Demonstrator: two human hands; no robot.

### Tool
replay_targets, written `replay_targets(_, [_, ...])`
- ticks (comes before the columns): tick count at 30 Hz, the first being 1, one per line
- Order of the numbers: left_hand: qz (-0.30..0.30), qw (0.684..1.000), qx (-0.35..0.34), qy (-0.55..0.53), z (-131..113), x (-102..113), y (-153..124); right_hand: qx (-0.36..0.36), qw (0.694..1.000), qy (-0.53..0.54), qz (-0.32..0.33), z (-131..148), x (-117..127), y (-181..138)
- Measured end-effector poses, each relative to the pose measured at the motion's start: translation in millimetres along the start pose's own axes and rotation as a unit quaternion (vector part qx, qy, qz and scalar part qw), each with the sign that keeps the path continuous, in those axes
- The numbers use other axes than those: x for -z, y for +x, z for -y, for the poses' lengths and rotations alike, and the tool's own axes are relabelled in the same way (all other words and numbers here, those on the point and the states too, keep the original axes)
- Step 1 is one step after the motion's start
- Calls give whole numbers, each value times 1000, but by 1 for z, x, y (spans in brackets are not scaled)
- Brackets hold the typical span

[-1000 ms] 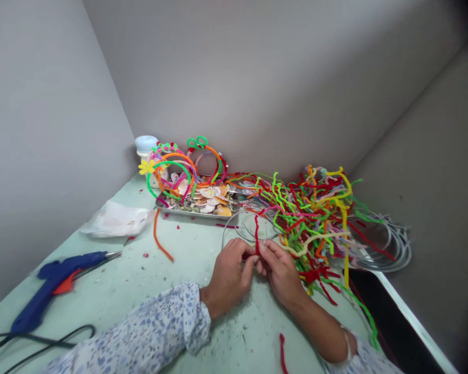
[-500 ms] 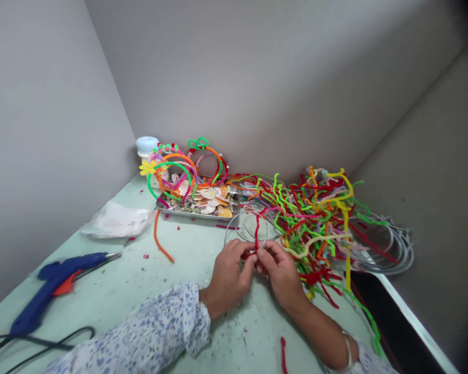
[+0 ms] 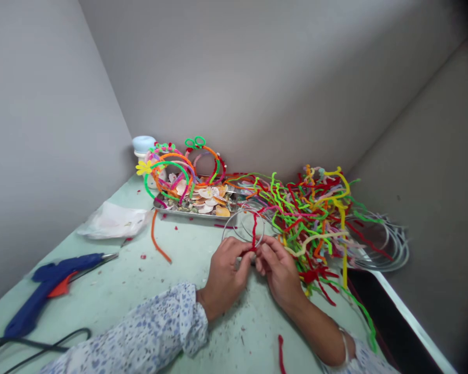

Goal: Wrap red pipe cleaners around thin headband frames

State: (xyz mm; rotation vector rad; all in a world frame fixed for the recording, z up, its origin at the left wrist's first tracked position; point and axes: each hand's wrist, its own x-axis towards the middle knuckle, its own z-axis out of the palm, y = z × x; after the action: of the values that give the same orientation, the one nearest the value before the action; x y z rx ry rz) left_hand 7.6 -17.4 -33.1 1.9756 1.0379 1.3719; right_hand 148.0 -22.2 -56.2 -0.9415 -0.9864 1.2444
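Observation:
My left hand (image 3: 226, 272) pinches a red pipe cleaner (image 3: 254, 229) where it crosses the near side of a thin wire ring (image 3: 228, 224). The pipe cleaner's free length stands up in front of the ring. Close beside it, my right hand (image 3: 281, 272) is closed, thumb against forefinger, at the same joint on the ring. The fingertips partly hide the joint, where a bit of red shows. Beyond my hands sits a metal tray (image 3: 191, 214) of seashells (image 3: 206, 200), with several pipe-cleaner headbands (image 3: 175, 156) resting on it.
A tangled heap of coloured pipe cleaners (image 3: 312, 218) lies right of my hands, beside coiled wire (image 3: 398, 246). At left are a blue glue gun (image 3: 42, 291) with its cable and a white plastic bag (image 3: 113, 221). Loose orange (image 3: 156, 239) and red (image 3: 281, 353) pieces lie nearer.
The whole view has shifted slightly. Both hands stay at the ring with small finger movements, and the red bit between the fingertips shows less than before.

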Motion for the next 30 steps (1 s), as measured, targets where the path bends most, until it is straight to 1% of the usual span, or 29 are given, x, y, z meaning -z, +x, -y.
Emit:
replay_targets(3, [-7,1000,-1,1,1,0,-1,4,1000,8,-1,3,-2,-1])
replay_targets(5, [-10,1000,1,2,1,0,-1,15,1000,0,-12,5,-4,-2])
replay_targets(10, [-9,1000,15,5,4,0,1,61,995,-66,-52,9,-9,-6])
replay_targets(16, [7,1000,18,-5,5,0,1,85,987,-128,-55,6,-8,-7])
replay_targets(18, [9,1000,22,-4,6,-1,1,89,984,-146,-49,7,-8,-7])
replay_targets(24, [27,999,26,28,6,0,2,70,980,-183,-33,8,-9,-8])
replay_targets(30, [65,995,19,69,6,0,3,73,966,-243,-37,3,-5,-6])
